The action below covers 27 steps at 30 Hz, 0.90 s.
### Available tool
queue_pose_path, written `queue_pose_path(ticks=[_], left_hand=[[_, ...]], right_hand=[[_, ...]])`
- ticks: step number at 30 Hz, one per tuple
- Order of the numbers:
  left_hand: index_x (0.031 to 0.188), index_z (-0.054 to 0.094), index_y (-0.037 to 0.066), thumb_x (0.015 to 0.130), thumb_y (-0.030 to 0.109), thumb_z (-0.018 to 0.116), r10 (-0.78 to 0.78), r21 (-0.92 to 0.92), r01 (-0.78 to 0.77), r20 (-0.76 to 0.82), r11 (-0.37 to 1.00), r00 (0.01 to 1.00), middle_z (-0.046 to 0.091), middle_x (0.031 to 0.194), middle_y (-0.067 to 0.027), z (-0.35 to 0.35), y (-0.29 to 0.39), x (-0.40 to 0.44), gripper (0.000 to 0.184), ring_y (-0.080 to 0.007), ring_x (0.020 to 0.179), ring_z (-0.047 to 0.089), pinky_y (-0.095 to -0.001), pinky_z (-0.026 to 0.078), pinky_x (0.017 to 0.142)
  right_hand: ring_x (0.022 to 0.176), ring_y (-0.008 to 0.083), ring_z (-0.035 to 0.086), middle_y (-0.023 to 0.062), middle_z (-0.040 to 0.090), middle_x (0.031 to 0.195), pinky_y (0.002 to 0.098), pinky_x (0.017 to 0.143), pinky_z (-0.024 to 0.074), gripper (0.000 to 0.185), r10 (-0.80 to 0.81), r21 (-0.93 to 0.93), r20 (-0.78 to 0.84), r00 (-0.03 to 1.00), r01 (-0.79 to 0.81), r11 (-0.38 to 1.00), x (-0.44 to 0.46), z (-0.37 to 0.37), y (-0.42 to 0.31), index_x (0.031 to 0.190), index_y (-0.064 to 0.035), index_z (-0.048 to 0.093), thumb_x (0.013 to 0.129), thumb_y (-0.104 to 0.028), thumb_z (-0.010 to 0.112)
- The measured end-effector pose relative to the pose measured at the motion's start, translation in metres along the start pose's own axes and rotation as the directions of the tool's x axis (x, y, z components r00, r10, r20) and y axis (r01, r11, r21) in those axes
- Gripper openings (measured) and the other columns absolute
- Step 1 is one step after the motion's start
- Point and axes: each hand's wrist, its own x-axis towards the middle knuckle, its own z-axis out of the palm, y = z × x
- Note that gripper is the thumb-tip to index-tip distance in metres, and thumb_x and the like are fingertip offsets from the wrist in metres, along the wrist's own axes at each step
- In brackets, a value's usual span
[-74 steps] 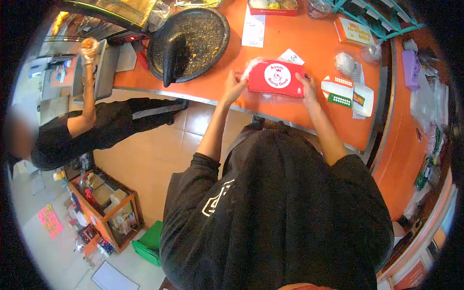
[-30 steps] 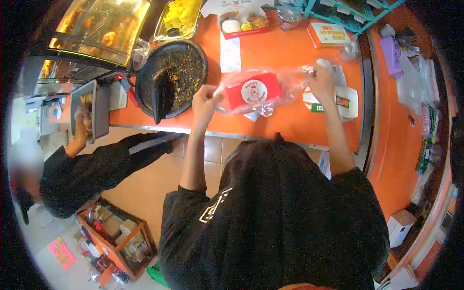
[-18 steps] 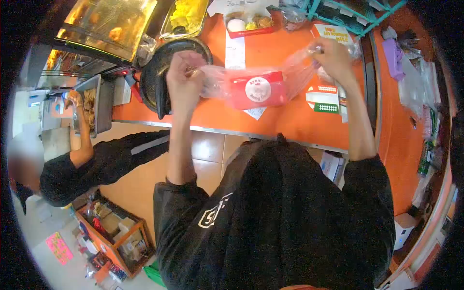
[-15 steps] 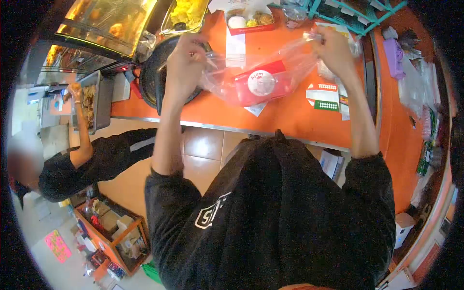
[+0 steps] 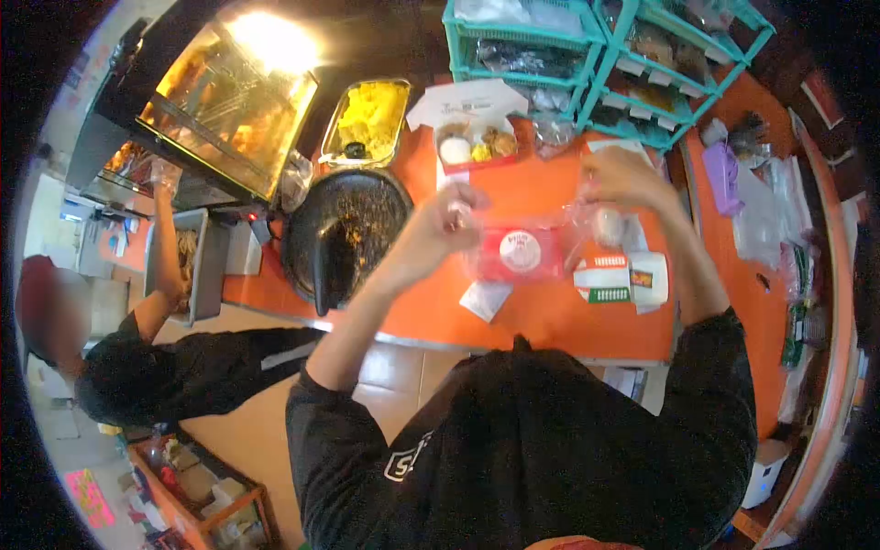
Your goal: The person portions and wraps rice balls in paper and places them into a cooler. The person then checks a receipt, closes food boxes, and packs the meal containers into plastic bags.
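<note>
A red box (image 5: pixel 521 255) with a round white label sits inside a clear plastic bag (image 5: pixel 575 240), over the orange table. My left hand (image 5: pixel 442 234) has its fingers closed on the bag's left end, and my right hand (image 5: pixel 623 181) pinches the right end. Just below the box lies a white paper slip (image 5: pixel 486 299). Right of it are a green, red and white carton (image 5: pixel 602 279) and a wrapped white item (image 5: pixel 608 226). Behind, an open box of food (image 5: pixel 477 148) shows something white, something yellow and a brown piece.
A dark stone mortar (image 5: pixel 367 215) with its pestle (image 5: pixel 327 266) stands at left, below a tray of yellow food (image 5: pixel 368 119). Beyond are a lit glass cabinet (image 5: pixel 234 105) and a grey tub (image 5: pixel 203 266), with another person (image 5: pixel 137 367) beside them. Teal racks (image 5: pixel 642 69) stand at back right.
The view has tilted up, showing more of the racks. The box went from uncovered-looking in both hands to hanging in the stretched bag; now my left hand is closer to it. The other person's arm reaches toward the cabinet.
</note>
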Motion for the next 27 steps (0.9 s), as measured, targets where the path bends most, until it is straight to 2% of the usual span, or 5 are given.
queue_pose_path(ticks=[2,6,13,20,27], left_hand=[[0.092,0.047,0.006,0.070,-0.004,0.057,-0.022,-0.117,0.026,0.036,0.993,0.999,0.048,0.080,0.0023,-0.001,-0.015,0.005,0.026,-0.0037,0.064,0.045,-0.0182,0.040,0.061],[0.094,0.046,0.006,0.069,-0.005,0.058,-0.027,-0.299,0.025,-0.002,0.954,1.000,0.047,0.076,0.0030,-0.002,-0.023,0.007,0.030,-0.0029,0.065,0.043,-0.0186,0.040,0.062],[0.093,0.046,0.007,0.070,-0.001,0.061,-0.038,-0.514,-0.030,-0.121,0.857,0.992,0.045,0.096,-0.0012,-0.007,-0.041,0.003,0.028,-0.0073,0.085,0.045,-0.0227,0.041,0.071],[0.105,0.040,0.005,0.067,-0.003,0.064,-0.065,-0.641,-0.085,-0.207,0.763,0.976,0.041,0.102,-0.0047,-0.009,-0.046,0.003,0.046,-0.0116,0.086,0.048,-0.0239,0.042,0.070],[0.111,0.031,0.007,0.072,-0.005,0.057,-0.149,-0.382,0.067,-0.188,0.922,0.971,0.047,0.088,-0.0061,-0.001,-0.061,0.005,0.049,-0.0128,0.077,0.050,-0.0271,0.044,0.070]], right_hand=[[0.063,0.0142,0.054,0.0084,0.056,0.068,0.0278,0.055,0.0412,0.021,-0.023,0.501,-0.157,0.987,0.100,0.860,0.050,-0.029,0.027,0.077,-0.0041,0.058,0.072,-0.025,0.058],[0.069,0.0287,0.058,0.0131,0.060,0.073,0.0393,0.061,0.0456,0.023,0.100,0.102,-0.677,0.729,-0.042,0.994,0.202,-0.060,0.069,0.076,-0.0073,0.062,0.074,-0.029,0.054],[0.088,0.0308,0.055,0.0120,0.059,0.092,0.0422,0.073,0.0439,0.021,0.184,-0.131,-0.528,0.829,-0.294,0.947,0.421,-0.004,0.139,0.086,-0.0127,0.062,0.072,-0.026,0.054],[0.086,0.0310,0.055,0.0109,0.059,0.088,0.0418,0.076,0.0438,0.019,0.218,-0.073,-0.452,0.865,-0.279,0.957,0.397,-0.065,0.122,0.084,-0.0127,0.061,0.072,-0.026,0.054],[0.071,0.0259,0.057,0.0105,0.059,0.077,0.0359,0.066,0.0438,0.014,0.190,0.238,-0.836,0.515,0.029,0.971,0.363,-0.137,0.126,0.074,-0.0077,0.060,0.073,-0.020,0.053]])
